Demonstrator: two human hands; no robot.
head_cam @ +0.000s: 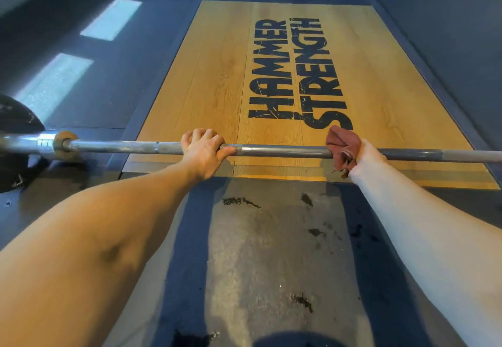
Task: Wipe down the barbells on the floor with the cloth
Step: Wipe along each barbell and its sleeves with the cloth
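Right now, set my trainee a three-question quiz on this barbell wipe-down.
1. True or false: the left hand grips the barbell shaft bare, without any cloth.
2. Which hand wraps the reddish-brown cloth round the shaft? A) left hand B) right hand
3. Complete: the lettering on the wooden platform reads HAMMER ____.
Key: 1 true; 2 B; 3 STRENGTH.

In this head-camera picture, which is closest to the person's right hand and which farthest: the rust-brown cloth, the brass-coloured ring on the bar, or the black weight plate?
1. Rust-brown cloth: held in the right hand, against the steel barbell.
2. Brass-coloured ring: leftward along the bar, beyond the left hand.
3. Black round weight plate: at the bar's left end, farthest.
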